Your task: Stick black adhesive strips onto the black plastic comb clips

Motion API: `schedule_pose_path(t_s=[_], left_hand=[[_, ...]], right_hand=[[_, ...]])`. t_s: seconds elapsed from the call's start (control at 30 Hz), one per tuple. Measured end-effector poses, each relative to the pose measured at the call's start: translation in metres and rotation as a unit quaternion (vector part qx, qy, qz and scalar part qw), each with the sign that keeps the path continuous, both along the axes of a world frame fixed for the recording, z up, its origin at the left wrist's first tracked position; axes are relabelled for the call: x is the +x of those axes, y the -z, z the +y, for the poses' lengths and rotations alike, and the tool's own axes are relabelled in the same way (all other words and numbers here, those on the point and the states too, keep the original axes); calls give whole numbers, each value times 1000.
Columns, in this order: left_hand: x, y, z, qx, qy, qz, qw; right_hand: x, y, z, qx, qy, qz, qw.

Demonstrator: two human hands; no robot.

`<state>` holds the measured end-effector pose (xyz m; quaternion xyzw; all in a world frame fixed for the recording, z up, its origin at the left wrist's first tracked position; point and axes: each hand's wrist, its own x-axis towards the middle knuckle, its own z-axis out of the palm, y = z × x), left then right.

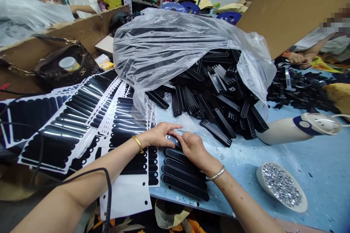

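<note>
Low over the blue table, my left hand (158, 134), with a gold bracelet at the wrist, and my right hand (194, 148), with a silver bangle, meet at a glossy black strip (174, 140). Fingers of both hands close on this strip, which has a small round hole or ring near its left end. My right hand covers its far part. Below it several similar black strips (183, 182) with rounded ends lie side by side. To the left, against my left forearm, are sheets of black rounded stickers (128, 127) on white backing.
A clear plastic bag (164, 43) spills black comb-like toothed pieces (210, 98). At right sit a white bowl (303, 205) of small shiny metal parts and a white-and-navy bottle-shaped device (287, 129). A black cable (108, 189) crosses my left forearm. A brown handbag (57, 65) lies left; other people work behind.
</note>
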<state>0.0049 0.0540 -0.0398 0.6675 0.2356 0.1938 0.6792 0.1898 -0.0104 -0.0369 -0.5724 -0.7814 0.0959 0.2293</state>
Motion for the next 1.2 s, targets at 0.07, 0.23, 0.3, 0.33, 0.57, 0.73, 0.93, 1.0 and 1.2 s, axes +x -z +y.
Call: schedule_pose_path(t_s=[0.07,0.23,0.3,0.33,0.57,0.73,0.93,1.0,1.2], left_hand=[[1,4,0,-26,0,-22,999],[3,11,2,-44,10,-56,997],[2,10,3,-32,10,-60,998],[1,9,4,-33,11,-64,997],[-3,-8,3,-85,-1,-22,996],[-3,-35,-2,55,-90,52,993],[-24,-65,-17,203,-139,58,968],[-36,-66,-29,285,-137,98,944],[-58,-42,-60,323,-161,164,918]], right_hand=[[0,-2,2,-8,4,0,1000],[-10,-6,6,-68,-30,39,996],[-15,-7,8,-87,-34,53,994],[-17,-8,8,-89,-29,54,994],[30,-37,-11,-65,73,64,993],[80,-37,-64,-28,195,15,980],[86,-3,-104,-30,233,-46,971],[92,0,-107,-20,261,-59,963],[105,-13,-105,-3,294,-53,954]])
